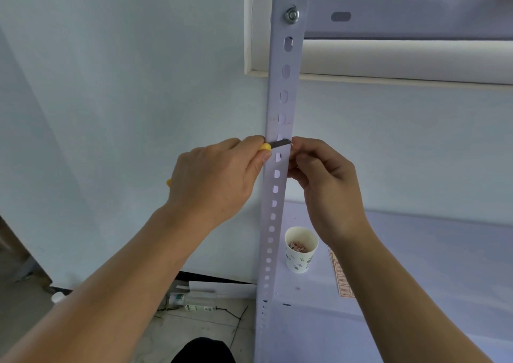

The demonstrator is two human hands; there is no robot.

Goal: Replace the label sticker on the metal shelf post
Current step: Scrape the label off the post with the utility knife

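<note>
A pale grey metal shelf post (pixel 286 85) with a column of slots runs up the middle of the view. My left hand (pixel 216 179) grips a yellow utility knife (pixel 266 147); its grey blade (pixel 280 143) lies flat across the post's face. Just above the blade the post shows faint reddish sticker residue (pixel 277 122). My right hand (pixel 324 179) is at the post's right edge, fingertips pinched close to the blade tip; I cannot tell whether a scrap is between them. A sheet of red-printed label stickers (pixel 342 279) lies on the shelf board, partly hidden by my right forearm.
A paper cup (pixel 301 251) holding pinkish scraps stands on the shelf board (pixel 416 265) right of the post. A horizontal shelf beam (pixel 416 15) is bolted to the post above. Bottles and clutter (pixel 194 301) lie on the floor at lower left. A wall is behind.
</note>
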